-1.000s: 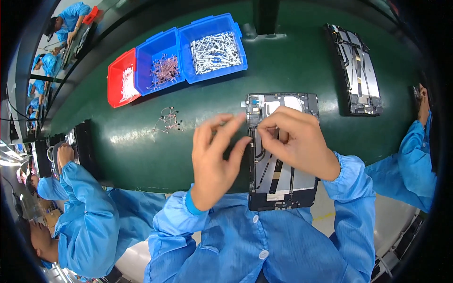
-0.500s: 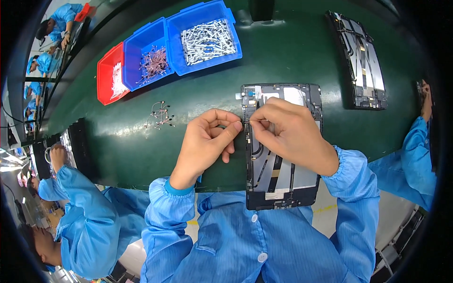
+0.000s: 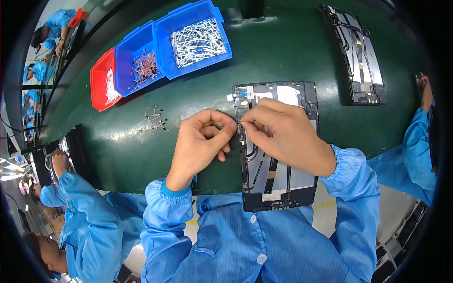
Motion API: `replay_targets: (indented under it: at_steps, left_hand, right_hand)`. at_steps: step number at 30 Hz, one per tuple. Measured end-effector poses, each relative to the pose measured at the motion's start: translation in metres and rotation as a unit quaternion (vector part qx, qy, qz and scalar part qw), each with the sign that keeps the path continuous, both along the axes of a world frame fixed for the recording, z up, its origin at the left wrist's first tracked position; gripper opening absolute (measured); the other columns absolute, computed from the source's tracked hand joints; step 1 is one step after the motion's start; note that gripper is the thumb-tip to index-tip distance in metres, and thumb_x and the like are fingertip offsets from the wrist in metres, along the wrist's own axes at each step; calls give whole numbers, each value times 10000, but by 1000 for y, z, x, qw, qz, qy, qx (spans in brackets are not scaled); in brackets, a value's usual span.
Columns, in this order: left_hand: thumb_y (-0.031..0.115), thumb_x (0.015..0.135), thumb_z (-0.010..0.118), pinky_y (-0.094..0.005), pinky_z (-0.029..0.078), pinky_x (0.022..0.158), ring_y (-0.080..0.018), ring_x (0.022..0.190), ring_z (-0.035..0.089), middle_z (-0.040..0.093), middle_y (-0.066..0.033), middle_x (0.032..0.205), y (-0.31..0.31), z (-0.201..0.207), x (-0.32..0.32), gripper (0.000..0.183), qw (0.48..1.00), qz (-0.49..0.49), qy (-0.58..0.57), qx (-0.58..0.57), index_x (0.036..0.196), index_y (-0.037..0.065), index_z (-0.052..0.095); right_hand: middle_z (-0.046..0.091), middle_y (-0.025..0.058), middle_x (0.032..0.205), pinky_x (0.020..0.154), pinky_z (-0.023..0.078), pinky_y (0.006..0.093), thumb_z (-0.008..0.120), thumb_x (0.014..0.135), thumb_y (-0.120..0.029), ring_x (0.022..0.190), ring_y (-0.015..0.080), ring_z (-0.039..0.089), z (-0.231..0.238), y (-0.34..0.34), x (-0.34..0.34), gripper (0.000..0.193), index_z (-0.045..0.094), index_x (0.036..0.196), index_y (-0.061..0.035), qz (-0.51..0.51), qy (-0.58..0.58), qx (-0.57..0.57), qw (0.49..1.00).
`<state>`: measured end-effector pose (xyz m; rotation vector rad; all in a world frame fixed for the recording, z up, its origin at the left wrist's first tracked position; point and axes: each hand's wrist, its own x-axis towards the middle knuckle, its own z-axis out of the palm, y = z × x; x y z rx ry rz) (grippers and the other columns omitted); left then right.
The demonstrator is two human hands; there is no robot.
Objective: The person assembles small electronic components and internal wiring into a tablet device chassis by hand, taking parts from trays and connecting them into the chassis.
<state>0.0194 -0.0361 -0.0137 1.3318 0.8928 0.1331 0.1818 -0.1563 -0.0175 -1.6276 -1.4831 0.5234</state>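
Note:
An opened dark tablet frame (image 3: 278, 188) with bare inner parts lies on the green belt (image 3: 118, 151) right in front of me. My left hand (image 3: 200, 144) is curled at the frame's left edge, its thumb and forefinger pinched together near a thin strip there. My right hand (image 3: 283, 134) rests on top of the frame, fingertips pinched on the same small thin part at the left edge. What exactly sits between the fingertips is too small to tell.
Two blue bins, one of silvery metal parts (image 3: 198, 40), one of small reddish wired parts (image 3: 141, 66), and a red bin (image 3: 106, 85) stand at the back left. A loose clump of wired parts (image 3: 153, 120) lies nearby. Another opened tablet (image 3: 358, 56) lies back right. Blue-sleeved co-workers flank me.
My left hand has slid down and left off the frame and now pinches at its left edge. The right hand stays on the frame, fingertips at the same spot.

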Motion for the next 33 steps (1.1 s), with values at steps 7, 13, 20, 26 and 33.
replay_targets:
  at_steps: [7,13,20,26,33]
  left_hand:
    - [58,897,681,-205,463,440,-64,567,598,653,-41,732,1,1,2,98,1000,-4,7,-6,927,-24,634]
    - [5,881,655,-207,476,442,-77,581,616,659,-57,800,0,1,3,59,1000,1,-7,-6,917,-33,628]
    - [-16,850,645,-220,483,427,-97,596,640,660,-65,810,-3,0,5,64,1000,18,-1,-6,893,-28,599]
    - [-22,832,645,-225,484,422,-118,610,662,657,-82,832,-5,-2,5,95,1000,19,-18,3,895,-26,575]
    - [14,885,651,-233,500,444,-118,597,644,624,-79,865,-2,-2,4,141,999,-3,-51,-2,974,-17,546]
  right_hand:
    - [578,94,756,546,486,322,693,803,-7,615,209,604,-2,0,0,96,662,894,-3,3,1,12,1000]
    - [581,91,759,548,490,318,698,800,-9,622,209,612,-2,-1,1,105,665,900,-5,6,2,11,1000]
    - [575,109,804,579,514,379,661,821,-79,661,293,617,0,-1,1,86,629,871,-16,12,6,2,1000]
    - [572,112,791,579,517,359,674,793,-23,658,271,641,8,-5,-1,87,625,864,-8,5,46,-8,999]
    - [576,118,769,568,510,361,688,749,-28,641,255,633,14,-7,-2,107,602,798,10,-46,31,-41,998]
